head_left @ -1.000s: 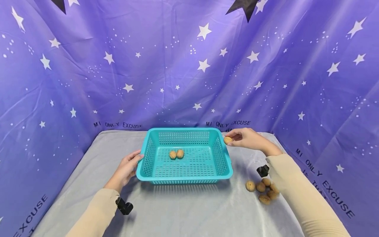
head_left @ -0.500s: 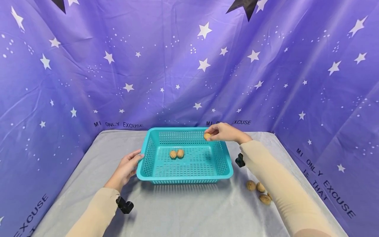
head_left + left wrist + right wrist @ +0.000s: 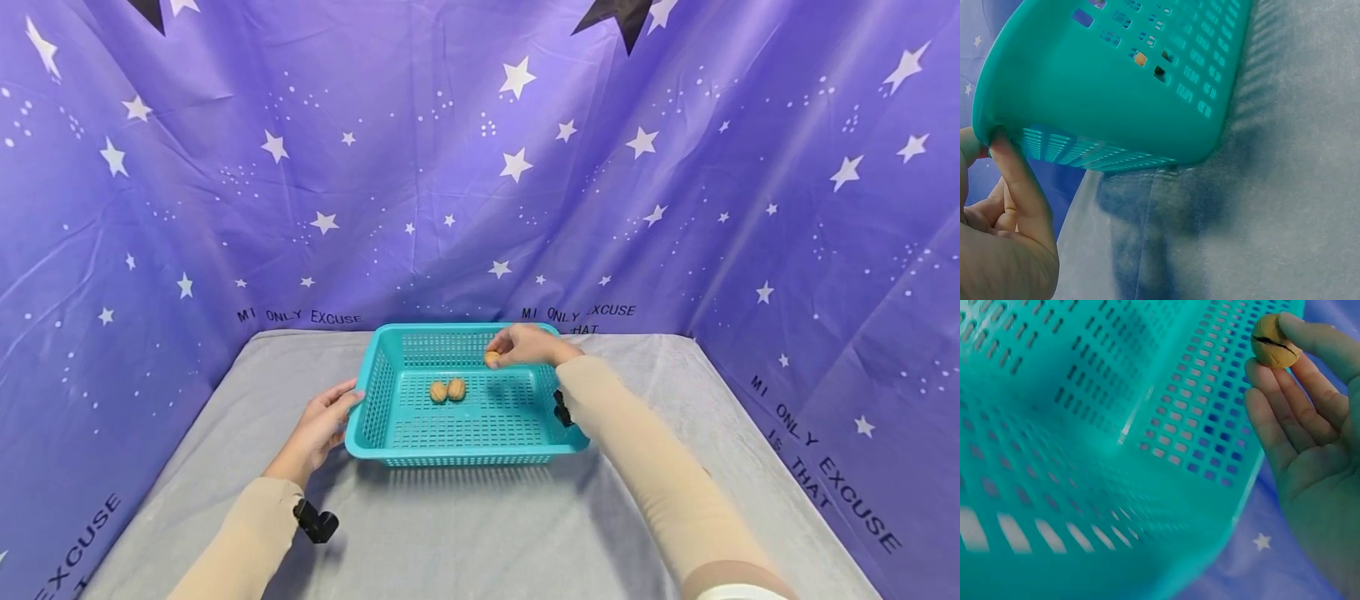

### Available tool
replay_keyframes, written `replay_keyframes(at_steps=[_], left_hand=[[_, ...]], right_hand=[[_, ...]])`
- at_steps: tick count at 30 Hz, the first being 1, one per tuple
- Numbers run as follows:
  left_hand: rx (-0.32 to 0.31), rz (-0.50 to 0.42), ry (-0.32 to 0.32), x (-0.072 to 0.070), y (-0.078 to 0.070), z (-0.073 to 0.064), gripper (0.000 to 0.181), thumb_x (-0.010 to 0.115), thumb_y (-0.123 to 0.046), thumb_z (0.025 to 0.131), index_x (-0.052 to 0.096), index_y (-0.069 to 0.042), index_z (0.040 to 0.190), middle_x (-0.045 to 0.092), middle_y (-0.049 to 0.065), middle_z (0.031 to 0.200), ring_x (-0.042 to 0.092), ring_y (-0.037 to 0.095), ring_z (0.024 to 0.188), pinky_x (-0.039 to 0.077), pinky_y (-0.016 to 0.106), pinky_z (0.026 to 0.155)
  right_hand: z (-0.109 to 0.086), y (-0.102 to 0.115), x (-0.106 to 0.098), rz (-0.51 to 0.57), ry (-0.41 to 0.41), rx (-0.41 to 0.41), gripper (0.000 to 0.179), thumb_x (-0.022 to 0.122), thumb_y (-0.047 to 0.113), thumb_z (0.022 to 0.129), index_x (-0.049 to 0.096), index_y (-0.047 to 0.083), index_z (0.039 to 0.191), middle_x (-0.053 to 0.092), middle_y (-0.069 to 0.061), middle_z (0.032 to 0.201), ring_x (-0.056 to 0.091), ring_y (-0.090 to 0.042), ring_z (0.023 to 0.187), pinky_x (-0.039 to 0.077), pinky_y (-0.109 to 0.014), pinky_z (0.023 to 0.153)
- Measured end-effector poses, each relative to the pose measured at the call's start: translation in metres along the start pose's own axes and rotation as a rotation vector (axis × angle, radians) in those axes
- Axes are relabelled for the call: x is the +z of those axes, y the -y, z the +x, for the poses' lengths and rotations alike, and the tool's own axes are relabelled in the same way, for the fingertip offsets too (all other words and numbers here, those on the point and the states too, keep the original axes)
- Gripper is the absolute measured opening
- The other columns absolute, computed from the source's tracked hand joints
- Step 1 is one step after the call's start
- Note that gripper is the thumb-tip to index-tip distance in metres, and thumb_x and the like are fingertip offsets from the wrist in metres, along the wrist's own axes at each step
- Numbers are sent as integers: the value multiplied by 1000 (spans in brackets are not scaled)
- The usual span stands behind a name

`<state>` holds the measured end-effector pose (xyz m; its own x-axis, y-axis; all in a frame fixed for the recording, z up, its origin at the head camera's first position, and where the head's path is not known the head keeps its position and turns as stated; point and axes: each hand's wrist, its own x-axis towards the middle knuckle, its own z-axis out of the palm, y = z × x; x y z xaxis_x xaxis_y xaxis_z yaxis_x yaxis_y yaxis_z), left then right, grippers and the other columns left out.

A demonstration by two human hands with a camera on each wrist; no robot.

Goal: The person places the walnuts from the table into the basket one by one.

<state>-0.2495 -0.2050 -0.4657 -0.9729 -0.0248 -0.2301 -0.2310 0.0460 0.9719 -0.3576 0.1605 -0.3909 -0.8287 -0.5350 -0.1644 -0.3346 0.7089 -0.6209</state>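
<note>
A turquoise plastic basket (image 3: 465, 451) with slotted walls stands in the middle of the table. Two walnuts (image 3: 447, 390) lie side by side on its floor, left of centre. My right hand (image 3: 525, 345) is over the back right part of the basket and pinches a walnut (image 3: 1274, 342) between thumb and fingertips; a dark crack runs across its shell in the right wrist view. At the basket's left rim, my left hand (image 3: 322, 423) pinches the edge between thumb and fingers, as the left wrist view shows too.
A grey cloth (image 3: 450, 533) covers the table. Purple curtains (image 3: 420, 167) with white stars hang behind and at both sides. Black wrist cameras (image 3: 315, 522) sit on both sleeves. The right sleeve (image 3: 645, 467) crosses the basket's right rim and hides the table's right part.
My right hand has carried the walnut left from outside the right rim to over the basket's inside. The loose walnuts on the right are now behind the sleeve. The left hand stays put.
</note>
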Motion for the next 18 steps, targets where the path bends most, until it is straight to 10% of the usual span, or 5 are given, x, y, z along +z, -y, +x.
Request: replay_keyframes(at_steps=[18], left_hand=[[-16,-4,-10,1,0,1,61,64,-34,100,42,-12,153,59,4,117,63,9,84,57,27,68]], right_hand=[[28,-5,53,-62,-12,120,31,76,21,92,71,10,121,68,-2,111,62,-19,106,54,-36,88]])
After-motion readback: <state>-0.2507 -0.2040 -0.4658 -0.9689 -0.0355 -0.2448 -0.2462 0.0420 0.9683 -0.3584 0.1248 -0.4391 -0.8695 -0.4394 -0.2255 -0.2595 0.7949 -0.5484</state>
